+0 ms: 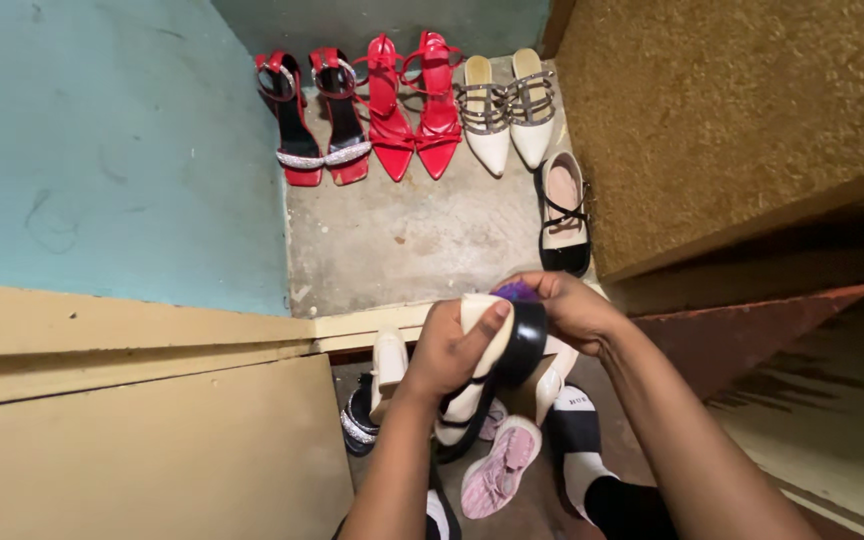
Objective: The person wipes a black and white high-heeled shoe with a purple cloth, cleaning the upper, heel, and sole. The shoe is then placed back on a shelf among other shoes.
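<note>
The left hand (449,352) is gripping a cream-and-black pointed shoe (500,335), its fingers curling around the pale upper and the thumb pressing flat on the cream side. The right hand (570,305) is closing over the shoe's black toe end from the other side, fingers bent together on top of it, and a small purple cloth or sponge (515,291) is peeking out under those fingers. The shoe is being held in the air above a threshold strip of cream-painted wood (372,322), between the two hands.

Below the hands, more footwear is lying in a loose heap: a cream heeled shoe (388,368), a black sandal with a glittering strap (357,425), and a pink-soled shoe (498,468) lying sole up.

On the grey concrete floor (402,240) beyond, shoes are standing in a neat row against the far wall: a pair of red-and-black sandals with sparkling straps (314,120), a pair of red strappy pointed heels (412,105), and a pair of white pointed flats with studded grey straps (507,110). The matching cream-and-black shoe (563,213) is sitting alone just beside a mustard textured wall (732,110). A teal painted wall (102,140) is filling the left side.
</note>
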